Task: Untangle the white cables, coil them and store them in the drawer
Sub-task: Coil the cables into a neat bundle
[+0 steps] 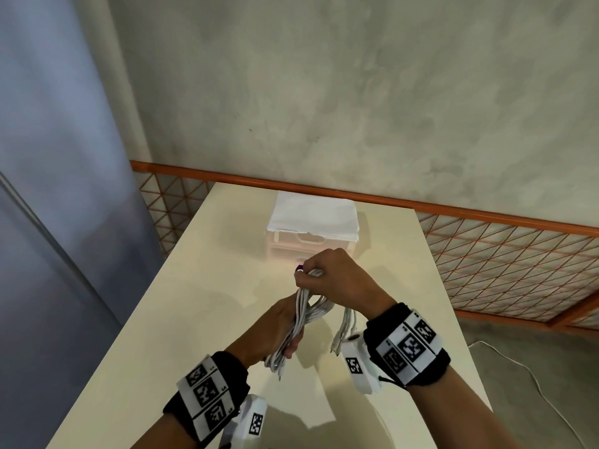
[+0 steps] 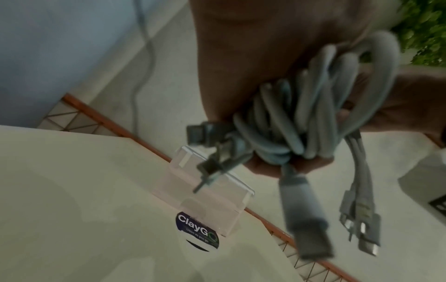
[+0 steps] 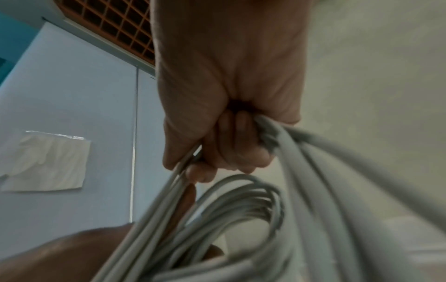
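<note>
A bundle of white cables (image 1: 303,314) hangs between both hands above the cream table (image 1: 201,286). My left hand (image 1: 278,332) grips the lower part of the bundle (image 2: 289,122), with plugs (image 2: 359,219) dangling below its fingers. My right hand (image 1: 327,280) is fisted around the upper loops (image 3: 301,156), thumb and fingers curled tight. More plug ends (image 1: 343,332) hang under the right wrist. The clear plastic drawer unit (image 1: 311,238) stands at the table's far edge, its drawers shut, just beyond the right hand.
A white cloth (image 1: 312,215) lies on top of the drawer unit. An orange rail and mesh fence (image 1: 486,254) run behind the table. A round sticker (image 2: 198,232) is on the tabletop. A loose cable (image 1: 531,377) trails on the floor at right.
</note>
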`<action>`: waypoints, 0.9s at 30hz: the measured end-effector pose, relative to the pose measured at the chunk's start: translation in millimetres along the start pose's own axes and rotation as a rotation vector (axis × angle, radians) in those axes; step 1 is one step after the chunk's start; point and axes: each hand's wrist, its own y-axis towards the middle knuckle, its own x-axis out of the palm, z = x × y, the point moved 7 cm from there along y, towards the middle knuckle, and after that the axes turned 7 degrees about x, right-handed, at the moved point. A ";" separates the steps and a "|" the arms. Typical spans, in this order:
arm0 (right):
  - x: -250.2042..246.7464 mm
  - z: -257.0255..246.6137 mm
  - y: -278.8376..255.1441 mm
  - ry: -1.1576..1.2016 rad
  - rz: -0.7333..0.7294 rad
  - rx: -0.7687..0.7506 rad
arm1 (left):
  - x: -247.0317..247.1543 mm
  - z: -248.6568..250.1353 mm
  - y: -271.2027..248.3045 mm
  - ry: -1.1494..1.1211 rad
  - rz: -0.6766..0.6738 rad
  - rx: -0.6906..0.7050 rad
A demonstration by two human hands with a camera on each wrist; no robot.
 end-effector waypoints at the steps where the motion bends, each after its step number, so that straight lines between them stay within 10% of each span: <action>1: -0.2 2.1 2.3 0.017 0.010 0.009 | 0.4 -0.8 -0.7 0.002 0.016 -0.013; 27: -4.0 29.0 8.0 0.128 -0.082 0.058 | 3.6 2.0 -6.5 0.197 -0.004 -0.062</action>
